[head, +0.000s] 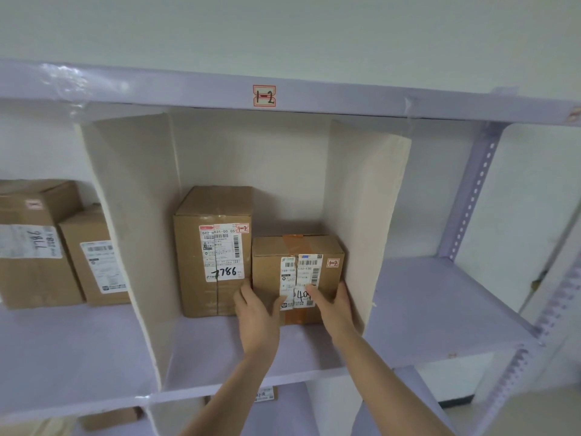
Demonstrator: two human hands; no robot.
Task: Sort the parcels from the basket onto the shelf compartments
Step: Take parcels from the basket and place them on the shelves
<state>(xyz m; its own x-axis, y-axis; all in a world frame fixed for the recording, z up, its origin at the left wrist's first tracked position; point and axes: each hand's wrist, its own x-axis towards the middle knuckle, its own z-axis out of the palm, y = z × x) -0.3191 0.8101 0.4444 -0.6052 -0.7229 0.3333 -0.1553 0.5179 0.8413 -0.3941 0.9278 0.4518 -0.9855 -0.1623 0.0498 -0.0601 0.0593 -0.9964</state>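
Left hand first, from the head camera: I see it flat against the lower left front of the small parcel. Its fingers are straight and point up along the seam with the neighbouring box, and its thumb is spread onto the front face; it presses rather than clasps. My right hand has hold of the same parcel at its lower right front corner, thumb across the white shipping label and fingers bent round the right edge.

That small parcel stands on the lavender shelf board in the middle compartment, under the handwritten "1-2" tag on the beam above. It has orange tape over its top and down its front, and a small "1-2" sticker near its upper right corner. Its left side touches the tall parcel, which stands upright, is marked "7786" on its label and carries its own "1-2" sticker. Its right side sits just beside the right cardboard divider; I cannot tell whether they touch.

Past the left cardboard divider, the next compartment holds two more brown parcels, a larger one and a narrower one beside it. To the right a perforated metal upright carries the frame.
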